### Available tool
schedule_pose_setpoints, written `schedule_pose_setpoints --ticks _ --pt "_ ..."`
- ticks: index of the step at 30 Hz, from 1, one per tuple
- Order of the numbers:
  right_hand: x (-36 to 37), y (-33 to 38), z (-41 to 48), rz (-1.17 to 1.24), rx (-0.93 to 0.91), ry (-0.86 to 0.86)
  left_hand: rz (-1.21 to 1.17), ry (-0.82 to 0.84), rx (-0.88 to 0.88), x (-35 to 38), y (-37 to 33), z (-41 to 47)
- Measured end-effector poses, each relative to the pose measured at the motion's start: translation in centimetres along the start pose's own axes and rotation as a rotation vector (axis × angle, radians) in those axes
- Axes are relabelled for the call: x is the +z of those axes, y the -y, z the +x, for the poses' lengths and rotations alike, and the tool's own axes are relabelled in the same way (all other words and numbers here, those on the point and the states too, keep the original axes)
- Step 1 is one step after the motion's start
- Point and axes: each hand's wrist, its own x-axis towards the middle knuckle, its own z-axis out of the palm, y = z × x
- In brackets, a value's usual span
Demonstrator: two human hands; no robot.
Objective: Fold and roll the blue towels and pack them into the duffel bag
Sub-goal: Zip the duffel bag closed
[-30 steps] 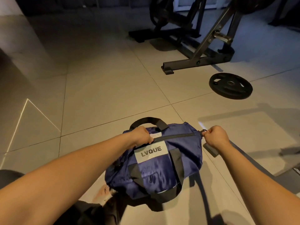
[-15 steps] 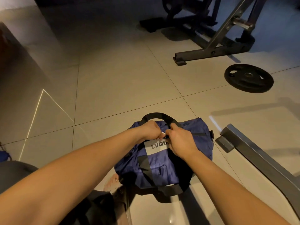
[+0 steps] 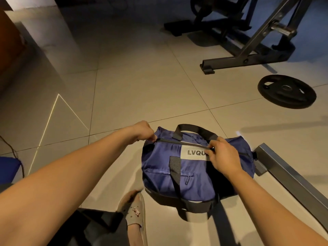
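Observation:
A blue duffel bag (image 3: pixel 191 176) with black straps and a white label lies on the tiled floor in front of me. Its top zipper (image 3: pixel 179 142) runs shut from the left end to about the middle. My left hand (image 3: pixel 144 131) pinches the bag's left end by the zipper's start. My right hand (image 3: pixel 221 155) pinches at the zipper near the middle of the bag, over the label's right part. No blue towel shows outside the bag; its inside is hidden.
A black weight plate (image 3: pixel 286 91) lies on the floor at the right. A dark exercise machine frame (image 3: pixel 248 55) stands behind it. A grey metal bar (image 3: pixel 291 176) runs along the bag's right side. My sandalled foot (image 3: pixel 134 210) rests beside the bag's near edge. Something blue (image 3: pixel 8 169) shows at the left edge.
My left hand has shifted from the bag's middle to its left end. My right hand came from the right end to the middle and stays there. The view has tilted down.

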Motion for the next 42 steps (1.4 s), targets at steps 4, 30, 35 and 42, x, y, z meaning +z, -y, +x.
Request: schedule_pose_setpoints --ticks 4,30,35,42 --pt "-0.2 0.0 1.2 0.080 0.077 0.009 -0.020 -0.077 -0.013 -2.3 1.7 0.2" --pt "5.1 -1.0 7.7 -0.100 -0.055 0.076 -0.035 -0.463 -0.146 1.2 12.2 6.2" --pt "4.0 -4.7 6.9 -0.191 0.046 -0.038 -0.019 -0.433 -0.217 1.2 11.2 6.3" --pt "1.5 -5.9 6.1 -0.032 0.148 0.170 -0.039 -0.453 -0.186 1.2 7.0 4.4"
